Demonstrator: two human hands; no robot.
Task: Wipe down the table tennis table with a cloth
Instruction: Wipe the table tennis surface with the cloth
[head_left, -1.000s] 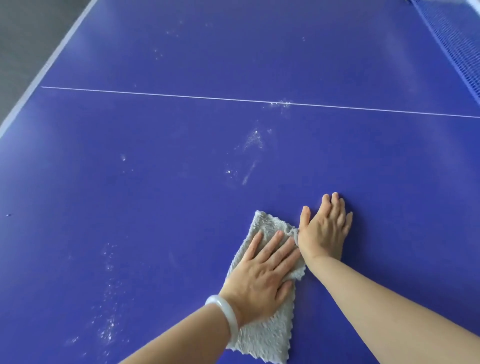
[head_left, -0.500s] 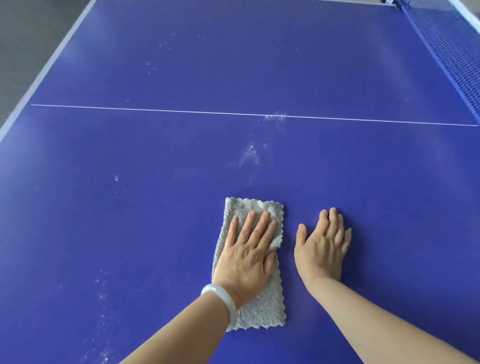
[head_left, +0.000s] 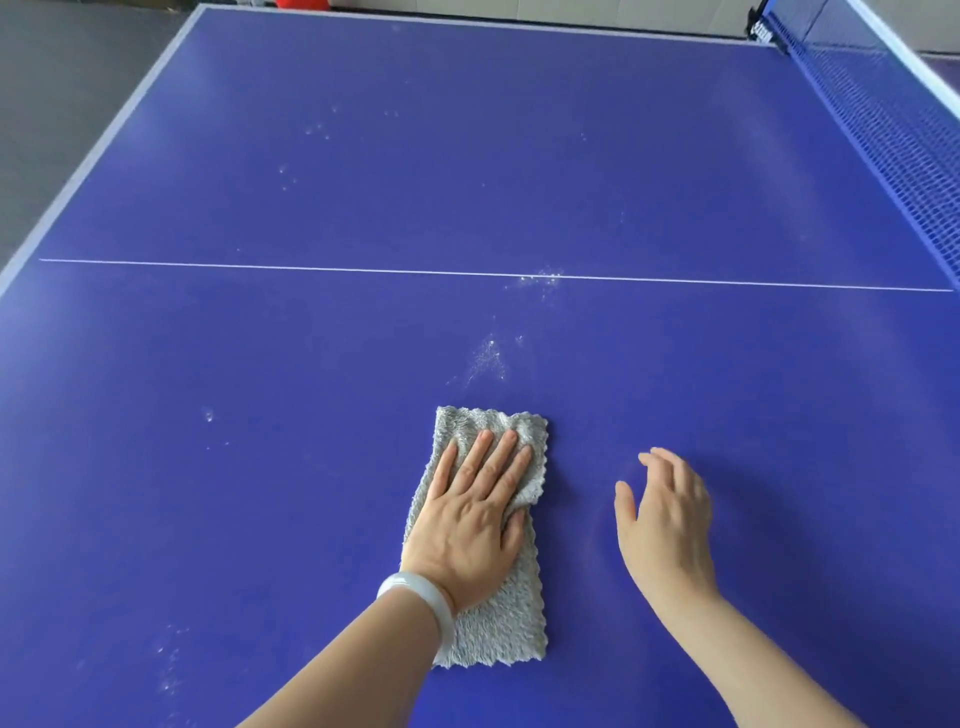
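Cloth (head_left: 493, 623) nearer dust (head_left: 485, 358), table edges (head_left: 98, 150) far

Bright, even daylight on a glossy blue surface, seen through a wide-angle lens.
A pale sheen washes over the table (head_left: 208, 519) along the left edge and upper left of the frame, and the lower right stays a deeper blue. Soft, faint shadows lie just right of the right hand (head_left: 665, 519) and along the right edge of the cloth (head_left: 498, 623). That hand's fingertips (head_left: 657, 457) are slightly blurred. The white line (head_left: 260, 266) bows, and the net (head_left: 893, 130) at upper right looks soft and stretched.
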